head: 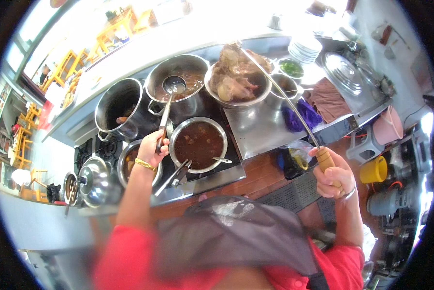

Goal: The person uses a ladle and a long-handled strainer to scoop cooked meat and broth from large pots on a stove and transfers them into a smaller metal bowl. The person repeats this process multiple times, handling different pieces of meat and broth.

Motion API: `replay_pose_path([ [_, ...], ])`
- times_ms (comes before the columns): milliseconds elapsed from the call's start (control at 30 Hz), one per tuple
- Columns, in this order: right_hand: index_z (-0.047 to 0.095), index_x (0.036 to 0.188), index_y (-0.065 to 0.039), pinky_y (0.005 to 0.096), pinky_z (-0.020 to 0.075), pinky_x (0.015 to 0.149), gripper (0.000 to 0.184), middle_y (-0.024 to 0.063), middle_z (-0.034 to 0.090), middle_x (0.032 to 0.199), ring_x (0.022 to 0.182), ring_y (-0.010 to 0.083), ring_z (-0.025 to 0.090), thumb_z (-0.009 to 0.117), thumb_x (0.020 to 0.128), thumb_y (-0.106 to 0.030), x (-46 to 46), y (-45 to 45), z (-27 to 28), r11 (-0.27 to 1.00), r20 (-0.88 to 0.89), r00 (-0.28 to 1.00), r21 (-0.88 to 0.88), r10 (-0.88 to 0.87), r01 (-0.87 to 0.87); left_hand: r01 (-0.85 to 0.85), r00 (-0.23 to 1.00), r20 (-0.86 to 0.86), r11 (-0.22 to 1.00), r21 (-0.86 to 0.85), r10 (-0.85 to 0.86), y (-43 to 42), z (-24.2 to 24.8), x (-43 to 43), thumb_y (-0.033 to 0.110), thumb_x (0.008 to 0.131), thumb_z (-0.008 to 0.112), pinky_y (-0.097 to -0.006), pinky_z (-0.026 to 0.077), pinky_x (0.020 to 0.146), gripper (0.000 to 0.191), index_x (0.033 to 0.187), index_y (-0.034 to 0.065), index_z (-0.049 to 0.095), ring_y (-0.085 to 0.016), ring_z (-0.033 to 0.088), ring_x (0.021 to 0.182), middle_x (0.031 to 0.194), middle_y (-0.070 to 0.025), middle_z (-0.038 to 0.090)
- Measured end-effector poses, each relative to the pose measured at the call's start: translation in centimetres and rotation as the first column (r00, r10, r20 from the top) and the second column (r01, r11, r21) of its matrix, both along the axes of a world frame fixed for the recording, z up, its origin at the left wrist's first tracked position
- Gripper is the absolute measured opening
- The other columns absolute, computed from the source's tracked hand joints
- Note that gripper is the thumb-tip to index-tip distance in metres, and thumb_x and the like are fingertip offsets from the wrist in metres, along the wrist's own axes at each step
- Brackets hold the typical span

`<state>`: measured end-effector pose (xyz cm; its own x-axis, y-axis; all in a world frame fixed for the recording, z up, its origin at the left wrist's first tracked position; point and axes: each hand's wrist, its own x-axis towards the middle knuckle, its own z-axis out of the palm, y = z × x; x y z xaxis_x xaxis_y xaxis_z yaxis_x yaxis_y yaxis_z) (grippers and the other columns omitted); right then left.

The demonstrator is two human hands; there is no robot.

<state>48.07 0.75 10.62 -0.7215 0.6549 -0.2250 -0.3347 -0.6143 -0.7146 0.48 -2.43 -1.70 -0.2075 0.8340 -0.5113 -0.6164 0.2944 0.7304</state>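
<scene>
My left hand [152, 148] grips the dark handle of a metal ladle [174, 85]. The ladle's bowl, with some liquid in it, is over a large pot of brown broth [195, 81]. In my right hand [334, 174] is the wooden handle of a long metal rod [282, 92], which looks like a meat hook. Its far end meets a big piece of cooked meat on the bone [235, 78]; how it is hooked is washed out by glare. That meat rests in a metal basin [235, 104] and rises above its rim.
A wide pot of dark red-brown sauce [199, 145] stands nearest me, with tongs [173, 177] at its edge. To the left are a tall stockpot [119, 105] and a domed lid [95, 181]. Stacked plates [304, 49], chopped greens [291, 67] and a brown cloth [327, 96] lie right.
</scene>
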Motion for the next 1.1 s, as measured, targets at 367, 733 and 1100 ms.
replay_pose_path([
  [367,0.036,0.127,0.003,0.0216,0.023,0.032,0.049,0.0014,0.039,0.058,0.035,0.0064,0.033,0.052,0.082,-0.006,7.1,5.3,-3.2,0.999,-0.014,0.999,0.008,0.041,-0.041,-0.068,0.996,-0.055,0.998,-0.009,0.067,0.7,-0.4,3.6,0.022,0.092,0.048,-0.023,0.034,0.041,0.012,0.091,0.0104,0.048,-0.011,0.044,0.045,0.066,-0.0054,0.053],
  [733,0.039,0.126,0.0,0.0231,0.0256,0.033,0.047,0.0035,0.044,0.057,0.035,0.0092,0.036,0.049,0.08,0.001,9.6,6.7,-5.2,0.999,0.098,0.994,0.002,0.039,-0.039,-0.122,0.988,-0.095,0.992,-0.033,0.118,1.1,0.1,5.3,0.022,0.091,0.05,-0.0224,0.034,0.041,0.012,0.089,0.0106,0.051,-0.011,0.043,0.044,0.065,-0.0055,0.053],
  [1100,0.039,0.124,-0.006,0.0245,0.0338,0.038,0.047,0.002,0.045,0.06,0.042,0.0103,0.042,0.052,0.08,0.002,9.3,4.9,-11.1,0.998,0.299,0.953,0.032,0.05,-0.062,-0.155,0.982,-0.124,0.986,-0.065,0.146,1.2,0.2,5.5,0.024,0.091,0.052,-0.0221,0.03,0.041,0.015,0.096,0.0096,0.053,-0.008,0.039,0.043,0.064,-0.0022,0.05],
])
